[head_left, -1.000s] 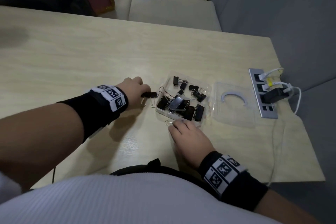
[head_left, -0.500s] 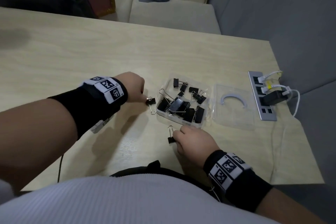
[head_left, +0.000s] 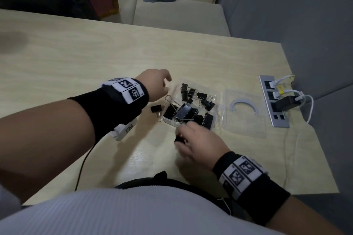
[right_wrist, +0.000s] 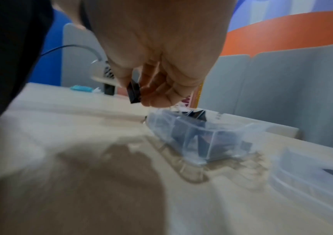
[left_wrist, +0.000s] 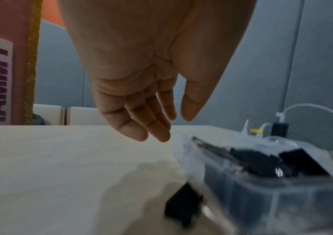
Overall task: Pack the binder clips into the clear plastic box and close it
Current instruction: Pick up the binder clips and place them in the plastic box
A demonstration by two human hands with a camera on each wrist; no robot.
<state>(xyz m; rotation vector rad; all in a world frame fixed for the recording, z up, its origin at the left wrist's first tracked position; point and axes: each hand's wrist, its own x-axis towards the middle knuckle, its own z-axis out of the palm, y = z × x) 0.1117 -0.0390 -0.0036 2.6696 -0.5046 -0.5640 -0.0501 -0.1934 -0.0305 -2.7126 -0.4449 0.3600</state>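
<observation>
The clear plastic box (head_left: 172, 121) sits on the table with several black binder clips (head_left: 186, 112) inside; it also shows in the wrist views (left_wrist: 282, 195) (right_wrist: 201, 136). One loose black clip (head_left: 156, 109) (left_wrist: 182, 209) lies just left of the box. My left hand (head_left: 155, 84) (left_wrist: 157, 124) hovers above the box's left end, fingers relaxed and empty. My right hand (head_left: 194, 140) pinches a small black clip (head_left: 179, 138) (right_wrist: 134, 92) near the box's front edge. The clear lid (head_left: 244, 112) (right_wrist: 310, 171) lies to the right of the box.
A grey power strip (head_left: 274, 101) with white cables and a black plug lies at the table's right edge. A thin black cable (head_left: 84, 164) runs under my left forearm. Cream chairs (head_left: 179, 15) stand beyond the table's far edge.
My left hand has let go of the clip it held; that clip now lies beside the box, and the hand has lifted. My right hand has picked its clip up off the table.
</observation>
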